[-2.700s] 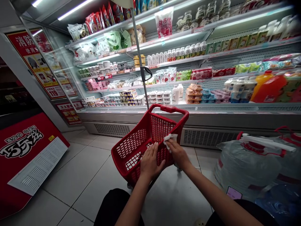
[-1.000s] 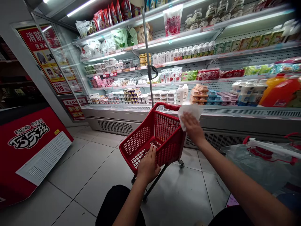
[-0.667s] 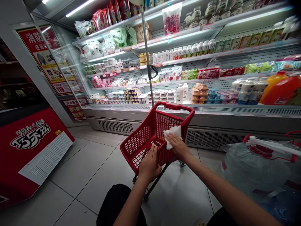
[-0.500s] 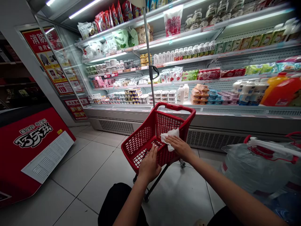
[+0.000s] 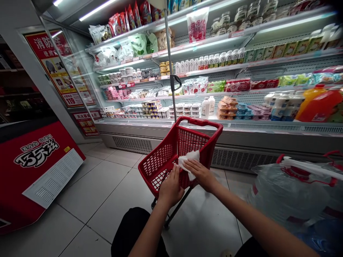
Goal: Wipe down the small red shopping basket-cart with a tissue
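A small red shopping cart with lattice walls stands in front of me on the tiled floor. On its near side lies a white cloth or tissue, pressed against the rim by my right hand. The fingers of that hand rest over the cloth, which covers part of the near wall. My left hand is at the cart's near rim, left of the cloth, fingers together and gripping the edge; the thumb points toward the right hand.
Behind the cart runs an open refrigerated display full of dairy goods. A red freezer stands at the left. Large wrapped water bottles are at the right. A metal pole rises behind the cart.
My right hand has slid the white cloth a little to the left and down along the cart's near side, closer to my left hand. The left hand has hardly moved.
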`<state>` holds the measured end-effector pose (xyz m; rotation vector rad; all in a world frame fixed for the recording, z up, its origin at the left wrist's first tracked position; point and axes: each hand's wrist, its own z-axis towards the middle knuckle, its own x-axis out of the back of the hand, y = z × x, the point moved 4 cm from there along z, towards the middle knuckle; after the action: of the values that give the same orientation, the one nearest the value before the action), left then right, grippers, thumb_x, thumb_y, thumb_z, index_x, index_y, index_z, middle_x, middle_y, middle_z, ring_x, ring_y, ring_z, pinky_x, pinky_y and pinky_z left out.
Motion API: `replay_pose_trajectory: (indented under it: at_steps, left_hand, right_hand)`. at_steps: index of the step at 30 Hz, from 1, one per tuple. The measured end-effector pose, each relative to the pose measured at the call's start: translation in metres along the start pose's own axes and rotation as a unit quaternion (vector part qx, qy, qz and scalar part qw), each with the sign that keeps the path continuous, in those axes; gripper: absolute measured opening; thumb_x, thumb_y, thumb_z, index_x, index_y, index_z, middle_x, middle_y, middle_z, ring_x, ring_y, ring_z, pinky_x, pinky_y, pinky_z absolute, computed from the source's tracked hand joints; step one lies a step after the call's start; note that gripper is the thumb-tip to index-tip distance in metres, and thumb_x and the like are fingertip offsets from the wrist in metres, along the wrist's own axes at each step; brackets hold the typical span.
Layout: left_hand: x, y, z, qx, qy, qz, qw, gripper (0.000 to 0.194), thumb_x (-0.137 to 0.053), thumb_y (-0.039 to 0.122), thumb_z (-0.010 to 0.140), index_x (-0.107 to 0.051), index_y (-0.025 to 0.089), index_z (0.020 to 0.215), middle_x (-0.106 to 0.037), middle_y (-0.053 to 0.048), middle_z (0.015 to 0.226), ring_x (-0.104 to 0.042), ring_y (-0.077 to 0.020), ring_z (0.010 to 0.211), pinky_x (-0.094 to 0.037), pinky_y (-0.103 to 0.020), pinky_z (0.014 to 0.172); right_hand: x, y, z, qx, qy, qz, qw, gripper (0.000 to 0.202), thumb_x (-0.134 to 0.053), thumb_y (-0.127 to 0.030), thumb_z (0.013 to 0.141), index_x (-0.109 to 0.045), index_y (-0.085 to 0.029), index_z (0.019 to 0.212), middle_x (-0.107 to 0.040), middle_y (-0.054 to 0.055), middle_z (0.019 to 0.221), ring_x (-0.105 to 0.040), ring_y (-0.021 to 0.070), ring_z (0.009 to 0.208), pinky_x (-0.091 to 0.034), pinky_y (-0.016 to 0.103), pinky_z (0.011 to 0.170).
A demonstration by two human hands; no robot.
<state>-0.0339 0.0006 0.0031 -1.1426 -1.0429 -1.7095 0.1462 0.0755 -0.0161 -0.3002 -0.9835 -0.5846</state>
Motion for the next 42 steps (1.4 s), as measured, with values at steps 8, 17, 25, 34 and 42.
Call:
replay_pose_trajectory:
  at_steps: [8,17,25,34,42]
  left_hand:
    - [0.000,-0.001,0.000,0.002,0.004,-0.003,1.000,0.096,-0.055,0.020,0.078,-0.012,0.015,0.165,-0.017,-0.015,0.173,-0.037,-0.0273,0.153,-0.052,-0.039,0.108]
    - [-0.005,0.007,0.007,-0.007,0.060,-0.036,0.998,0.103,-0.056,0.016,0.076,-0.002,0.011,0.164,-0.017,-0.018,0.172,-0.025,-0.0274,0.158,-0.042,-0.043,0.120]
    - [0.002,0.016,0.019,-0.044,0.068,-0.099,0.992,0.110,-0.062,0.015,0.077,0.004,0.012,0.165,-0.001,-0.017,0.174,-0.009,-0.0286,0.161,-0.028,-0.049,0.128]
    - [0.018,-0.063,-0.027,-0.087,-0.012,0.030,0.996,0.095,-0.070,0.047,0.093,-0.012,0.029,0.166,-0.022,-0.014,0.172,-0.031,-0.0291,0.155,-0.031,-0.051,0.125]
    - [-0.001,-0.061,-0.018,-0.040,0.053,0.118,0.991,0.089,-0.064,0.047,0.096,-0.012,0.032,0.166,-0.033,-0.015,0.168,-0.053,-0.0303,0.141,-0.042,-0.048,0.117]
  right_hand:
    - [0.033,0.106,-0.017,-0.105,0.044,-0.062,0.992,0.080,-0.040,0.000,0.089,-0.028,-0.025,0.164,-0.031,0.004,0.170,-0.023,0.0199,0.157,-0.023,0.041,0.129]
    - [0.007,0.113,0.015,-0.134,0.036,-0.030,0.990,0.084,-0.040,0.004,0.079,-0.037,-0.016,0.160,-0.036,0.010,0.167,-0.018,0.0233,0.159,-0.027,0.049,0.128]
    - [-0.019,0.001,0.016,-0.009,-0.008,0.087,0.996,0.087,-0.043,0.000,0.080,-0.030,-0.021,0.163,-0.039,0.009,0.166,-0.025,0.0200,0.157,-0.029,0.050,0.127]
    - [-0.007,0.045,0.022,-0.029,-0.021,0.048,0.998,0.082,-0.042,0.002,0.085,-0.032,-0.026,0.162,-0.040,0.006,0.165,-0.030,0.0184,0.155,-0.031,0.049,0.126]
    - [-0.022,0.008,0.023,-0.069,-0.005,0.074,0.995,0.088,-0.039,0.005,0.079,-0.034,-0.024,0.162,-0.042,0.006,0.164,-0.027,0.0186,0.156,-0.032,0.050,0.126]
